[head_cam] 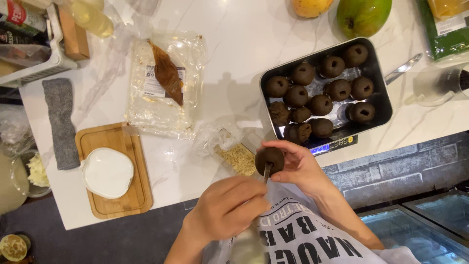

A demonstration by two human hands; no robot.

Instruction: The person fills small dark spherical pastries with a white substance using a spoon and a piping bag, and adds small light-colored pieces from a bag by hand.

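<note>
the right hand (299, 166) is cupping a round dark brown ball (269, 159) of matte, dough-like stuff, fingers curling over its top and far side, holding it just above the near edge of the white marble table (234, 54). the left hand (227, 208) is closing in a fist around a thin metal tool (266, 172), whose upper end is touching the underside of the ball. the tool's long axis is running nearly upright, from the left fist up into the ball, so the ball is lying straight beyond and above the left hand, with the right hand nearer to it and wrapping it. what lies below the fist is blurred and i cannot tell its shape.

just beyond the ball, a rectangular steel tray (386, 105) is sitting on a flat kitchen scale (334, 145) with a lit display, holding about a dozen similar brown balls, several showing a small dark hole on top. between hands and tray, a crumpled clear plastic bag (220, 139) of pale crumbs is lying open. further left, a clear plastic pouch (163, 83) with a brown smear is lying flat, and a wooden board (134, 195) is carrying a white rounded lid. a grey cloth (61, 122) is lying beside the board. a green mango (362, 15) is resting at the far edge.
</note>
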